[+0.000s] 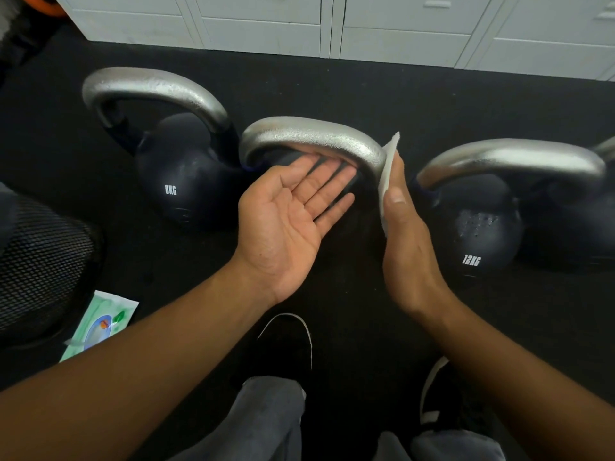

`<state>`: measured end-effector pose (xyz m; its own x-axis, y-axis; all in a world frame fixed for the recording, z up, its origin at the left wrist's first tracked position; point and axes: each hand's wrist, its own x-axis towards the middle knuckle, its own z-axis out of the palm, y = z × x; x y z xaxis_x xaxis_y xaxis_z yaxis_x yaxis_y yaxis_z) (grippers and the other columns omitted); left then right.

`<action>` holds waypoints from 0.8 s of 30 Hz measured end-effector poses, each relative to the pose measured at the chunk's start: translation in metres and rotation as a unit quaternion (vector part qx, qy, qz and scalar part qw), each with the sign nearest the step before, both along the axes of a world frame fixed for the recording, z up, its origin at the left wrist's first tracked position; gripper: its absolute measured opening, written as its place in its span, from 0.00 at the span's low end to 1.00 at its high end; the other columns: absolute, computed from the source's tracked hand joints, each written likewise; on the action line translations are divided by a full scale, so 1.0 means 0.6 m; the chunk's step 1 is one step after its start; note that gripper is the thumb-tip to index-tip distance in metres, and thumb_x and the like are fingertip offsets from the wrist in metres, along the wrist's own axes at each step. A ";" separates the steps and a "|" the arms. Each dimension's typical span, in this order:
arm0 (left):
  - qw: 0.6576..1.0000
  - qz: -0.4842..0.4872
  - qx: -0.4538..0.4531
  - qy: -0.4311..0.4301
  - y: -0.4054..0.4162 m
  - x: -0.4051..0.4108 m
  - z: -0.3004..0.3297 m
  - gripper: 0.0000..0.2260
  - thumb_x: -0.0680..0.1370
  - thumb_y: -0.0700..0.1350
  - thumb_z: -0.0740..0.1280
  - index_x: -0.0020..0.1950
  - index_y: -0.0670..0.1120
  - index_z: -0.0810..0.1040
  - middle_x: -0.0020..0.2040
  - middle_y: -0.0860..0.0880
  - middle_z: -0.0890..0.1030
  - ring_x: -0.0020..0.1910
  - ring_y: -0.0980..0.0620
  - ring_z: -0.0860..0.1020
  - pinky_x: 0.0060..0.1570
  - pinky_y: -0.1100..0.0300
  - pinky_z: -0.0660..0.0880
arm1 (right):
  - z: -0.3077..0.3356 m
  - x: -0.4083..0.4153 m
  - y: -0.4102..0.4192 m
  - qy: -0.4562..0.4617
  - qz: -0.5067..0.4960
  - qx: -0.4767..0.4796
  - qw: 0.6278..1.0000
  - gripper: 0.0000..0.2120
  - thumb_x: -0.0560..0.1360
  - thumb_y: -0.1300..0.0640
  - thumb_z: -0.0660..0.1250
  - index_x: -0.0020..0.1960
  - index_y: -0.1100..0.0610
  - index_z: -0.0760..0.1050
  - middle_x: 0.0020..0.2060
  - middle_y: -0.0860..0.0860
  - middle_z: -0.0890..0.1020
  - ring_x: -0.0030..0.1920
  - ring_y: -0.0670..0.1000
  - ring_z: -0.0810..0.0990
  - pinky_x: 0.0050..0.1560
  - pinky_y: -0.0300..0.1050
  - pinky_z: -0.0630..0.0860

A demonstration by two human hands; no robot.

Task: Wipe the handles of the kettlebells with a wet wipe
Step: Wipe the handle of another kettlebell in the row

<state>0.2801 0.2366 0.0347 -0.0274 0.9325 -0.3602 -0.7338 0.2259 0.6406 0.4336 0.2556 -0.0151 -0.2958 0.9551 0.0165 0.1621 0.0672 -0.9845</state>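
Three black kettlebells with silver handles stand in a row on the dark floor: the 8KG one (179,181) at left, a middle one whose handle (309,136) arches over my left hand, and the 12KG one (479,234) at right. My left hand (293,224) lies palm up with straight fingers reaching under the middle handle. My right hand (404,241) presses a white wet wipe (387,171) flat against the right end of that handle, fingers straight behind the wipe. The middle kettlebell's body is mostly hidden by my hands.
A green pack of wet wipes (100,324) lies on the floor at lower left beside a black mesh object (43,261). Grey lockers (332,24) line the back. My two black shoes (286,347) stand below my hands. A fourth handle peeks in at the right edge.
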 end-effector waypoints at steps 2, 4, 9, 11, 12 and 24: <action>1.000 0.003 -0.002 -0.002 0.001 -0.001 0.000 0.23 0.84 0.45 0.54 0.78 0.41 0.67 0.69 0.42 0.80 0.68 0.45 0.80 0.72 0.44 0.71 | -0.004 0.001 -0.015 -0.033 0.000 0.016 0.999 0.33 0.84 0.39 0.46 0.85 0.49 0.42 0.85 0.43 0.47 0.83 0.39 0.45 0.84 0.54 0.49; 1.000 0.003 -0.006 -0.004 0.002 -0.002 0.000 0.22 0.84 0.45 0.54 0.77 0.41 0.68 0.69 0.42 0.80 0.68 0.45 0.80 0.72 0.44 0.72 | -0.009 0.006 -0.024 -0.040 0.001 0.018 0.999 0.33 0.85 0.42 0.46 0.85 0.53 0.42 0.85 0.44 0.46 0.83 0.39 0.45 0.85 0.51 0.48; 1.000 0.001 -0.009 -0.005 0.004 -0.003 0.000 0.22 0.84 0.45 0.54 0.77 0.41 0.69 0.69 0.42 0.80 0.68 0.46 0.80 0.72 0.44 0.72 | -0.010 0.009 -0.007 0.011 0.001 -0.001 1.000 0.26 0.87 0.46 0.47 0.84 0.43 0.49 0.83 0.42 0.57 0.82 0.38 0.53 0.83 0.44 0.54; 1.000 0.001 -0.009 -0.004 0.004 -0.002 0.000 0.21 0.84 0.45 0.54 0.76 0.42 0.70 0.69 0.42 0.80 0.68 0.46 0.80 0.72 0.44 0.72 | 0.001 0.002 0.001 0.028 0.015 0.011 0.999 0.21 0.87 0.46 0.46 0.78 0.32 0.49 0.81 0.36 0.59 0.82 0.38 0.54 0.83 0.49 0.53; 1.000 0.000 -0.008 -0.003 0.003 -0.002 0.000 0.21 0.84 0.46 0.53 0.75 0.42 0.70 0.69 0.42 0.80 0.67 0.46 0.80 0.72 0.44 0.72 | 0.005 -0.001 0.003 0.028 0.017 0.016 0.999 0.20 0.87 0.45 0.46 0.77 0.31 0.49 0.80 0.35 0.59 0.82 0.38 0.54 0.83 0.49 0.53; 1.000 -0.004 -0.008 -0.001 -0.001 -0.004 -0.003 0.24 0.84 0.46 0.52 0.80 0.42 0.65 0.70 0.43 0.80 0.68 0.46 0.80 0.72 0.45 0.71 | -0.014 0.015 -0.016 -0.081 -0.013 0.045 0.996 0.32 0.85 0.43 0.49 0.85 0.52 0.47 0.85 0.44 0.51 0.82 0.37 0.49 0.83 0.41 0.49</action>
<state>0.2775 0.2358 0.0330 -0.0185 0.9266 -0.3756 -0.7327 0.2430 0.6357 0.4426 0.2462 -0.0234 -0.2773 0.9591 0.0575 0.3205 0.1488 -0.9355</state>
